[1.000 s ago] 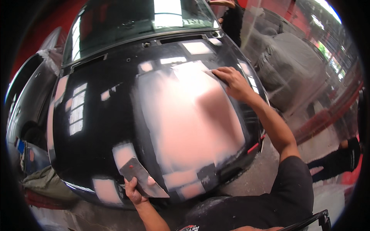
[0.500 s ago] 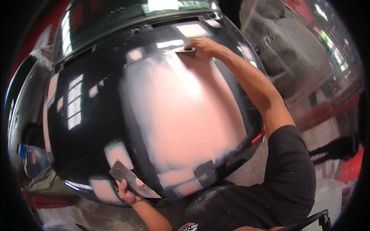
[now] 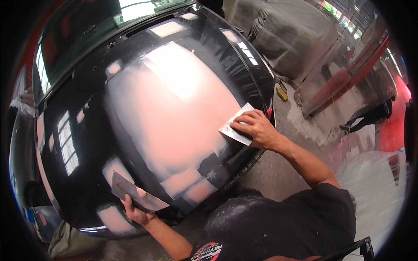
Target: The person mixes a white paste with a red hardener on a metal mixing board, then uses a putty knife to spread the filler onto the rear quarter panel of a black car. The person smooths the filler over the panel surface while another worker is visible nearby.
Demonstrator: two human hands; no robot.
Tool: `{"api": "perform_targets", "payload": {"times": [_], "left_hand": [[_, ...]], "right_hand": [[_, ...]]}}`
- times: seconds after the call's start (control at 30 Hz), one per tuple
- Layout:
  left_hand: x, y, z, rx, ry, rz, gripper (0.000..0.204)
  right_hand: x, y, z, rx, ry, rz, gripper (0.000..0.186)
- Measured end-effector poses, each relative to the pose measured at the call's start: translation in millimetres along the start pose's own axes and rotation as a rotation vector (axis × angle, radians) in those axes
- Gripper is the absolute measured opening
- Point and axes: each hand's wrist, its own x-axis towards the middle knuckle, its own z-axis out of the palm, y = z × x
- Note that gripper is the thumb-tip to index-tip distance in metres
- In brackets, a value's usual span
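A broad patch of pink body filler (image 3: 174, 117) covers the raised right part of a black car hood (image 3: 87, 130). My right hand (image 3: 260, 130) is closed on a flat metal filler spreader (image 3: 235, 129), held tilted at the patch's right edge; whether its blade touches the surface I cannot tell. Lower left, my left hand (image 3: 138, 215) grips a flat grey metal plate (image 3: 127, 188) over the hood's front. A small lump of pink filler (image 3: 141, 192) sits on that plate. Smaller pink patches (image 3: 114, 219) dot the hood near the plate.
The windshield (image 3: 74, 39) rises beyond the hood. Right of the car, a plastic-covered bulky shape (image 3: 291, 39) stands, and a yellow block (image 3: 282, 94) lies on the concrete floor (image 3: 278, 165). Farther right, another person's leg (image 3: 365, 118) shows.
My right hand has swung from the patch's far edge toward me and to its right side, still holding the spreader. The view has shifted; my left hand keeps its grip on the plate.
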Motion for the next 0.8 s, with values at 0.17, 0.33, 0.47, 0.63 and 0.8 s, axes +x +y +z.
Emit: {"api": "perform_targets", "payload": {"times": [0.17,0.33,0.47,0.63,0.8], "left_hand": [[3,6,25,-0.022,-0.076,-0.164,0.039],[-27,-18,102,0.096,-0.135,-0.186,0.043],[-45,-57,162,0.29,0.106,-0.228,0.03],[-56,-37,175,0.219,-0.099,-0.232,0.028],[-56,-25,165,0.435,-0.23,-0.055,0.03]], "right_hand": [[-31,-13,-13,-0.034,-0.113,0.021,0.056],[-22,-34,-71,0.364,0.152,0.105,0.064],[-15,-108,-72,0.469,0.276,-0.474,0.062],[-2,-105,-47,0.194,0.375,-0.54,0.052],[7,-75,-53,0.152,0.194,-0.399,0.056]]}}
